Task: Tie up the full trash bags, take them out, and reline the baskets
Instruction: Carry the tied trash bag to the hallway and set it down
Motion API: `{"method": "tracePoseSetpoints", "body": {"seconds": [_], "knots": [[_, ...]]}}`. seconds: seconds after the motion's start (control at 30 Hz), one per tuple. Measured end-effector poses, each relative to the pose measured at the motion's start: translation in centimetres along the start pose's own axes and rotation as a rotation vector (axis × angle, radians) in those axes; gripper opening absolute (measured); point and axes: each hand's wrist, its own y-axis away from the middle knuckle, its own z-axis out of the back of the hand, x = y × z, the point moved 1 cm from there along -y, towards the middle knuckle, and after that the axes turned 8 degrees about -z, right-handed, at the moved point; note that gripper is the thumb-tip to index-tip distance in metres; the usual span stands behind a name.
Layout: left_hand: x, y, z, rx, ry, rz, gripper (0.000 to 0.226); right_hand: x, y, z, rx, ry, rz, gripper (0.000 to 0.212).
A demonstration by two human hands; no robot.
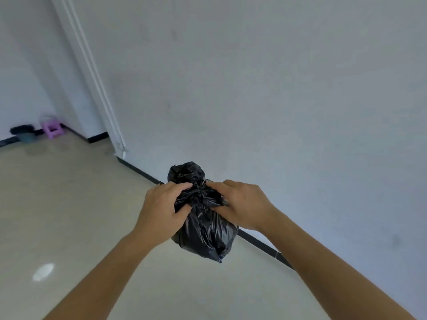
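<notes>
Left hand [161, 209] and right hand [242, 204], both pinching black trash bag's [205, 232] gathered neck.

crinkled glossy black plastic bag [204, 232]; smooth glossy floor [69, 204]

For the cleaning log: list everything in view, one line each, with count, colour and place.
trash bag: one, black, held in the air at centre, neck bunched
stool: one, purple, far left on the floor by the wall
dark items: count unclear, black and grey, blurred, on the floor left of the stool
pipes: at least two, white, running down the wall at left
baseboard: one strip, black, along the foot of the wall
floor: one, glossy beige, lower left
wall: white, top and right
left hand: one, grips the bag's neck from the left
right hand: one, grips the bag's neck from the right
</notes>
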Motion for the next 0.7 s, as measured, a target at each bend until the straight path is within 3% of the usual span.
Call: {"method": "tracePoseSetpoints", "body": {"seconds": [0.2, 0.4, 0.7], "knots": [[15.7, 3.0, 8.4, -0.132, -0.048, 0.248, 0.040, 12.8, -15.3, -8.1, 0.050, -0.107, 0.264, 0.054], [30.1, 4.0, 11.8, -0.218, -0.092, 0.450, 0.040, 21.3, -28.6, -17.6, 0.104, -0.169, 0.444, 0.053], [53.6, -4.2, 17.9, -0.256, -0.211, 0.561, 0.041, 30.9, -53.6, -29.1, 0.130, -0.238, 0.557, 0.052]]}}
